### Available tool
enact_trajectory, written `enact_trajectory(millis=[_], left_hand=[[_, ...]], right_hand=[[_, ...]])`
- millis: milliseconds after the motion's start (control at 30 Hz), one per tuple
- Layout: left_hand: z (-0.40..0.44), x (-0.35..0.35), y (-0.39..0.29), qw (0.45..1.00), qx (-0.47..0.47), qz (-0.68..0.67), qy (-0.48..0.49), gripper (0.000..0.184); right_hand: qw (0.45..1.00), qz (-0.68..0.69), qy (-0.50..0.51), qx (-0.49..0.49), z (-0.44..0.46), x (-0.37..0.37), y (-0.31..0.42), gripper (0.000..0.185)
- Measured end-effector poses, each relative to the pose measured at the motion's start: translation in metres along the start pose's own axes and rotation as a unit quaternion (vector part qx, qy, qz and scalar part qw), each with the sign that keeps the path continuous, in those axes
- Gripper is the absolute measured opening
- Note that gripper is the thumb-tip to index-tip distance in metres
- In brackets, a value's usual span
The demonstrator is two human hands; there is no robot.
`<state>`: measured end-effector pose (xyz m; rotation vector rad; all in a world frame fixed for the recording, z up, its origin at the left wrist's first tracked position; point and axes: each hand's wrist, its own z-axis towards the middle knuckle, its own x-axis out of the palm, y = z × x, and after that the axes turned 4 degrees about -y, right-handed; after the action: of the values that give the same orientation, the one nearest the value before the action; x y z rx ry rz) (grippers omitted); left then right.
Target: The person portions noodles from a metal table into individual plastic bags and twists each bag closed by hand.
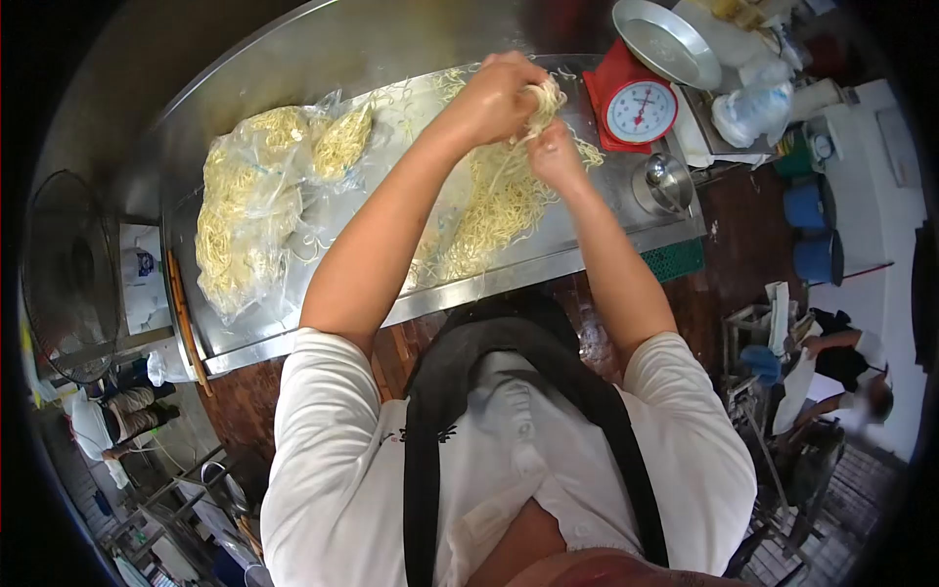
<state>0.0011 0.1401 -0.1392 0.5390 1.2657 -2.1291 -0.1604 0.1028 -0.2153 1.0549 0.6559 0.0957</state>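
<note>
Over the steel counter (386, 230), my left hand (499, 96) is closed on a bunch of pale noodles (541, 106). Just below and to its right, my right hand (556, 155) has its fingers curled in at the strands; what it grips is too small to make out. A loose pile of noodles (494, 205) spreads under both hands. To the left, clear plastic bags (252, 205) full of noodles lie on the counter, with a smaller bagged portion (342, 142) beside them.
A red scale (639, 110) with a metal pan (667, 42) stands right of my hands. Near it is a steel pot (662, 185). A wooden stick (186, 318) lies along the left edge. One person (851, 372) is at far right, another (112, 421) at lower left.
</note>
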Motion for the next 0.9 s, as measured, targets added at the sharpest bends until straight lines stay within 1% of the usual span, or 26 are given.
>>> enact_trajectory(millis=[67, 100, 133, 167, 200, 233, 267, 300, 333, 367, 400, 433, 467, 533, 567, 600, 667, 700, 733, 767, 800, 833, 867, 900], left_hand=[[-0.013, 0.012, 0.005, 0.987, -0.085, -0.092, -0.101, 0.034], [-0.023, 0.021, 0.007, 0.971, -0.128, -0.138, -0.150, 0.038], [-0.035, 0.037, 0.006, 0.967, -0.124, -0.135, -0.177, 0.048], [-0.043, 0.051, 0.003, 0.969, -0.139, -0.145, -0.143, 0.046], [-0.051, 0.066, 0.000, 0.969, -0.155, -0.156, -0.111, 0.043], [-0.061, 0.082, 0.002, 0.967, -0.173, -0.166, -0.080, 0.041], [-0.067, 0.104, 0.020, 0.976, -0.180, -0.115, -0.043, 0.039], [-0.074, 0.127, 0.043, 0.980, -0.187, -0.064, -0.005, 0.038], [-0.082, 0.146, 0.057, 0.980, -0.191, -0.044, 0.030, 0.036], [-0.092, 0.163, 0.070, 0.978, -0.195, -0.023, 0.066, 0.035], [-0.112, 0.182, 0.084, 0.978, -0.199, 0.017, 0.056, 0.035], [-0.137, 0.201, 0.094, 0.976, -0.203, 0.057, 0.048, 0.036], [-0.152, 0.209, 0.096, 0.973, -0.205, 0.097, 0.039, 0.037], [-0.161, 0.209, 0.083, 0.959, -0.202, 0.183, 0.076, 0.040], [-0.167, 0.207, 0.076, 0.948, -0.204, 0.223, 0.097, 0.041], [-0.162, 0.186, 0.060, 0.965, -0.179, 0.163, 0.103, 0.049], [-0.147, 0.121, 0.010, 0.974, -0.156, 0.156, 0.050, 0.049], [-0.150, 0.101, 0.000, 0.978, -0.141, 0.151, 0.023, 0.049], [-0.160, 0.096, 0.009, 0.965, -0.176, 0.195, 0.011, 0.050], [-0.176, 0.092, 0.022, 0.948, -0.209, 0.238, -0.003, 0.050], [-0.197, 0.090, 0.035, 0.928, -0.245, 0.281, -0.017, 0.051], [-0.223, 0.091, 0.059, 0.907, -0.280, 0.314, 0.007, 0.046], [-0.241, 0.085, 0.083, 0.885, -0.310, 0.347, 0.030, 0.041], [-0.249, 0.067, 0.086, 0.890, -0.319, 0.326, 0.003, 0.036]], right_hand=[[0.995, 0.050, -0.084, -0.036, 0.014, -0.007, -0.008, 0.023], [0.994, 0.073, -0.064, -0.056, 0.021, -0.016, -0.009, 0.024], [0.992, 0.097, -0.041, -0.076, 0.029, -0.027, -0.007, 0.025], [0.988, 0.120, -0.016, -0.097, 0.035, -0.035, -0.001, 0.026], [0.986, 0.130, -0.059, -0.083, 0.035, -0.035, 0.008, 0.024], [0.969, 0.236, -0.058, -0.043, 0.040, -0.038, 0.018, 0.023], [0.939, 0.339, -0.058, -0.003, 0.047, -0.042, 0.031, 0.021], [0.897, 0.438, -0.057, 0.038, 0.054, -0.046, 0.042, 0.020], [0.859, 0.510, 0.030, 0.007, 0.067, -0.065, 0.039, 0.027], [0.866, 0.494, -0.060, 0.054, 0.074, -0.070, 0.063, 0.022], [0.863, 0.473, -0.149, 0.100, 0.081, -0.075, 0.089, 0.019], [0.877, 0.444, -0.171, 0.073, 0.092, -0.091, 0.093, 0.021], [0.888, 0.414, -0.194, 0.044, 0.104, -0.109, 0.096, 0.027], [0.860, 0.490, -0.117, -0.084, 0.102, -0.126, 0.147, 0.015], [0.863, 0.482, -0.047, -0.143, 0.104, -0.134, 0.152, 0.017], [0.858, 0.473, 0.025, -0.198, 0.102, -0.144, 0.149, 0.021], [0.869, 0.453, 0.058, -0.191, 0.096, -0.147, 0.126, 0.027], [0.890, 0.437, 0.020, -0.128, 0.085, -0.138, 0.101, 0.031], [0.902, 0.425, -0.052, -0.052, 0.068, -0.119, 0.088, 0.032], [0.901, 0.415, -0.121, 0.026, 0.051, -0.100, 0.075, 0.034], [0.896, 0.439, -0.041, 0.057, 0.042, -0.086, 0.033, 0.032], [0.886, 0.453, 0.038, 0.091, 0.034, -0.072, -0.008, 0.032], [0.912, 0.376, -0.037, 0.163, 0.017, -0.046, -0.020, 0.031], [0.910, 0.363, -0.047, 0.194, 0.002, -0.022, -0.027, 0.029]])
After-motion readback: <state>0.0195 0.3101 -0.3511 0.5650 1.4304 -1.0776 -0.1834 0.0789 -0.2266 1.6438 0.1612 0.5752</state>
